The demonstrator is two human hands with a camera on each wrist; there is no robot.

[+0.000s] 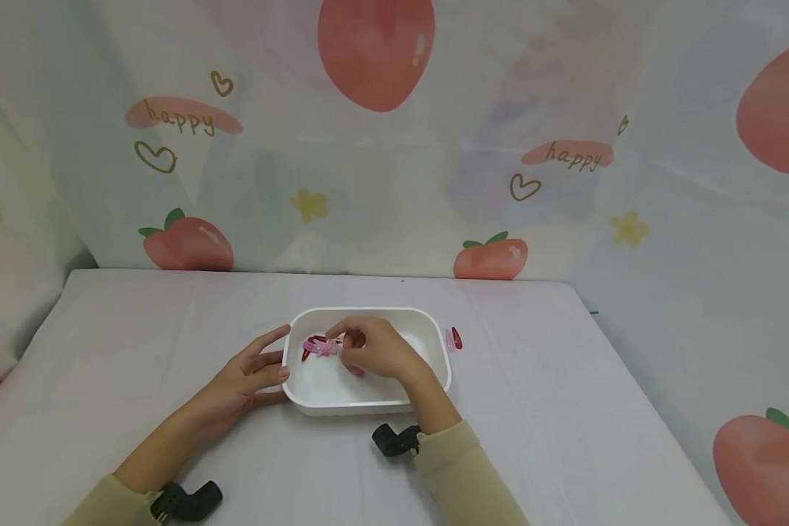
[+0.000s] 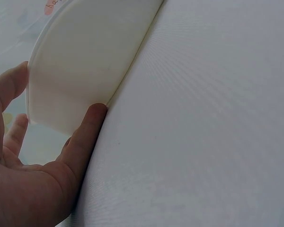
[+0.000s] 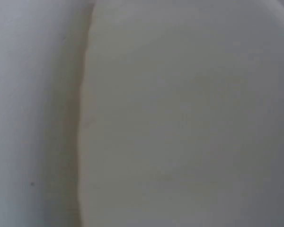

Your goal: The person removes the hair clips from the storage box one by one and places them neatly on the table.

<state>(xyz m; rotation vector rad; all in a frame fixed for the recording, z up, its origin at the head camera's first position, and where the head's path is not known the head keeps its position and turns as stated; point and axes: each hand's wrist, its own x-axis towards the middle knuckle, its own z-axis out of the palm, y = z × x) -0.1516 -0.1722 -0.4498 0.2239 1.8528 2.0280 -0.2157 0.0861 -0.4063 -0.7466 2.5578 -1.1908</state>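
A white rectangular tray (image 1: 368,398) stands on the table. Inside, toward its left side, lies a small pile of pink and dark red hair clips (image 1: 320,347). Another pink clip (image 1: 355,371) shows just below my right thumb. My left hand (image 1: 239,383) touches the tray's left side with spread fingers; in the left wrist view its fingertips (image 2: 98,111) meet the outer wall (image 2: 85,61). My right hand (image 1: 371,347) is over the tray, bent fingers at the pile's right edge; whether they pinch a clip is hidden. The right wrist view shows only blurred pale surfaces, no hand.
A pink and a dark red hair clip (image 1: 456,338) lie on the white table (image 1: 539,409), just right of the tray. Behind the table hangs a backdrop (image 1: 394,183) printed with fruit, hearts and flowers. Each sleeve end carries a black device (image 1: 394,440).
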